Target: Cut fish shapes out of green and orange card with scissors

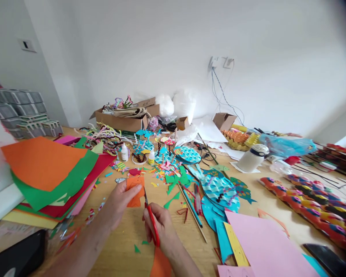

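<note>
Paper of orange colour [134, 195], a small piece with thin drawn lines, is above the middle front of the table [112, 250]. The left hand [119, 202] holds it pinched, with the thumb on top. The right hand [163, 225] is closed around the red handles of the scissors [153, 227], and their dark blades point away from the person, at the right edge of the piece. I cannot tell if the blades are already in the paper. Below the right hand lies another orange strip [160, 264]. Just beyond the piece there are many coloured scraps, with green cuttings [184, 177] to the right. Farther out, a stack of coloured sheets [46, 163] lies at left, a blue patterned fish [219, 188] at right, and a cardboard box [118, 122] stands near the wall.
</note>
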The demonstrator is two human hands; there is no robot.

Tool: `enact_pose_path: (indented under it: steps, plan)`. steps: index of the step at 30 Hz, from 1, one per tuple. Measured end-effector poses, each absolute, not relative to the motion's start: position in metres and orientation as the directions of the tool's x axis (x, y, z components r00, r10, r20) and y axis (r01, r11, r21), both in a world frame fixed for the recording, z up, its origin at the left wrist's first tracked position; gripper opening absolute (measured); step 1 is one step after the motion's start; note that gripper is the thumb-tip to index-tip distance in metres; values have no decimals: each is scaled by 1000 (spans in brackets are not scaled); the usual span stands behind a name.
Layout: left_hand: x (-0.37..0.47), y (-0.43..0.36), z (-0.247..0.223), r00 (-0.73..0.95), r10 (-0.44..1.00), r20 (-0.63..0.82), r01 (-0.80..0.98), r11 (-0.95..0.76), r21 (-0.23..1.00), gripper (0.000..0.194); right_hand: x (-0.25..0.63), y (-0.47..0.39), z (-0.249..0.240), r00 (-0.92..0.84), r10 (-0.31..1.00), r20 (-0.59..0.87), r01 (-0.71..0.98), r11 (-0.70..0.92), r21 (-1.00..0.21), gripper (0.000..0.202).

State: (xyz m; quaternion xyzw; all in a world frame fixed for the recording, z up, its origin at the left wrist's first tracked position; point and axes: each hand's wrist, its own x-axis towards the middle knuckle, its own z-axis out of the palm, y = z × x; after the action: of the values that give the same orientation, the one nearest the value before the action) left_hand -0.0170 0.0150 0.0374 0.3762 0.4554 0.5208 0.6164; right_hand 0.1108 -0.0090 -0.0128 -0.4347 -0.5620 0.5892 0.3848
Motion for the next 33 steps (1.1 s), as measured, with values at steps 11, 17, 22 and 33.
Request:
enact_pose_path:
  steps: [11, 17, 22, 33]
  plan:
    - [-19, 14, 34, 57, 989, -133, -296, 144, 944, 12, 110, -9, -16, -318, 946, -66, 19, -63, -998, 44]
    - [-18, 14, 35, 60, 990, -131, -302, 143, 942, 14, 110, -9, -17, -314, 946, -84, 29, -79, -996, 44]
    - [-17, 12, 37, 91, 985, -144, -329, 167, 930, 12, 110, -7, -17, -312, 947, -74, 44, -64, -997, 42]
    - [-19, 12, 35, 122, 980, -157, -361, 191, 913, 6, 113, -7, -21, -305, 952, -32, 105, 0, -995, 40]
